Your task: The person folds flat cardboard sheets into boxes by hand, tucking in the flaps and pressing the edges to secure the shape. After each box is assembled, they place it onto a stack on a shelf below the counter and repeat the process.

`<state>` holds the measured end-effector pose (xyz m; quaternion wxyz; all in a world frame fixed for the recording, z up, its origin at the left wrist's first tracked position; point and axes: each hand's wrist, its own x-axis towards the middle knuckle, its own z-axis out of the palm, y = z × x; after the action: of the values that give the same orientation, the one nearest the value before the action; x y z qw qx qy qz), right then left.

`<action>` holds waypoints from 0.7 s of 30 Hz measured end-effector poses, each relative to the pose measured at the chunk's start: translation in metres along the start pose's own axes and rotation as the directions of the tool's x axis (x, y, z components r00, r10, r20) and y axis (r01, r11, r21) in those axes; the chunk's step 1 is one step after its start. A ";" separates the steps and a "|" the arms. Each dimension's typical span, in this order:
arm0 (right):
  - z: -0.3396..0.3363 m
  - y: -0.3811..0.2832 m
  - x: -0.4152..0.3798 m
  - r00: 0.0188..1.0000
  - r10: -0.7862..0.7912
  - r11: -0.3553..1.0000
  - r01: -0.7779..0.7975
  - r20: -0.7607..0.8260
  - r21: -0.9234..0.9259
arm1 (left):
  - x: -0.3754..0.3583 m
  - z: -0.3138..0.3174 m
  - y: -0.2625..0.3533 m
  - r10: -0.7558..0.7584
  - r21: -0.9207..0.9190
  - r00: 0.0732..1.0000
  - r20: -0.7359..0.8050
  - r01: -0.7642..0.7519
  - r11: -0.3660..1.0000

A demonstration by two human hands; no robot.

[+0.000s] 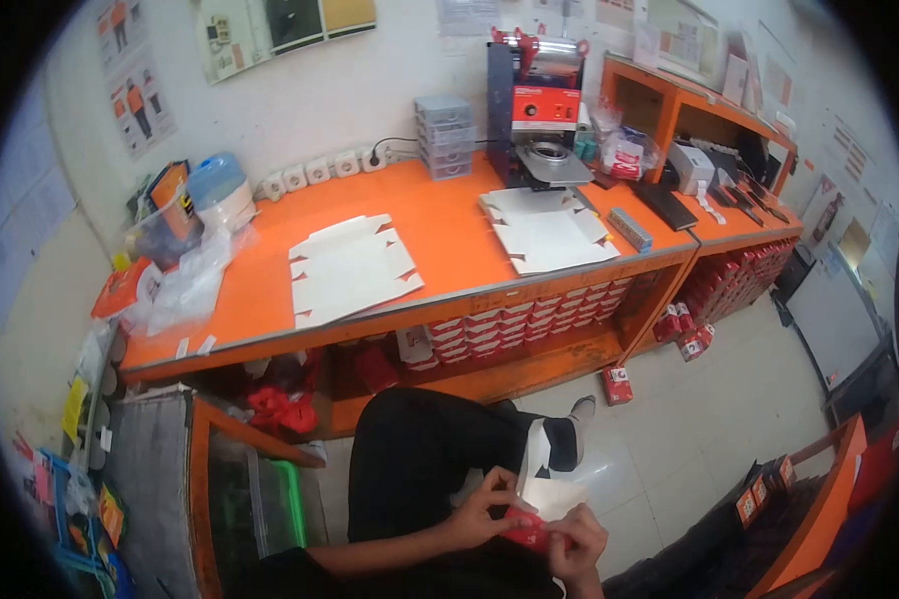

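Observation:
Low in the head view, a small red and white carton is held over the lap between both hands. My left hand has its fingers closed on the carton's left side. On its right side, my right hand grips with thumb and fingers pressed together. A pale open flap stands up from the carton, between the hands. Part of the carton is hidden by the fingers.
An orange table bears flat white card blanks, a sealing machine, and small drawers. Stacked red and white boxes fill the shelf below. An orange frame stands at the right.

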<state>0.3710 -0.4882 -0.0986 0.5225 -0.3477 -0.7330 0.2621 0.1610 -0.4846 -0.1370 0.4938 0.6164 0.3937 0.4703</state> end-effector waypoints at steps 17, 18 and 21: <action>0.017 -0.025 -0.004 0.888 0.455 0.853 -0.456 0.066 0.254 | -0.031 -0.033 0.067 0.072 0.234 0.846 0.528 -0.226 0.946; 0.021 -0.030 -0.003 0.860 0.502 0.832 -0.509 0.091 0.223 | -0.034 -0.030 0.067 0.175 0.256 0.828 0.533 -0.355 0.899; 0.029 -0.047 0.009 0.875 0.472 0.838 -0.483 0.106 0.253 | -0.035 -0.038 0.070 -0.003 0.319 0.811 0.585 -0.226 0.920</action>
<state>0.3302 -0.5111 -0.0674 0.4689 -0.4391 -0.5901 0.4889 0.1169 -0.5231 -0.0721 0.4335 0.8341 0.2710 0.2072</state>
